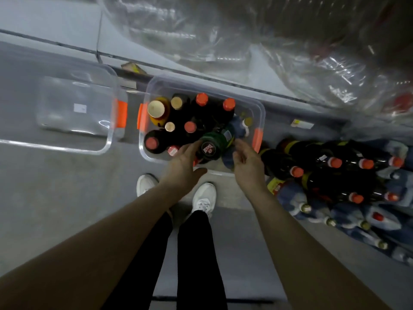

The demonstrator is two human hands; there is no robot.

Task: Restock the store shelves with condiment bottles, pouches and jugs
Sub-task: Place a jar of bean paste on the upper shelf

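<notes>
A clear plastic bin (260,113) with orange latches stands on the floor, filled with several dark condiment bottles (202,100) with red or tan caps. A dark green jug (214,144) with a red label on its lid lies tilted on top of them, beside blue pouches (238,128). My left hand (186,161) reaches over the bin's near rim with its fingers straight against the jug's left side. My right hand (247,161) hovers at the jug's right side with fingers loosely curled, over a blue pouch.
An empty clear bin lid or tray (107,144) lies on the floor to the left. On the right, rows of dark bottles (335,162) and blue pouches (348,218) lie on the floor. Crumpled clear plastic wrap (290,52) covers the shelf area above. My white shoes (204,198) stand just before the bin.
</notes>
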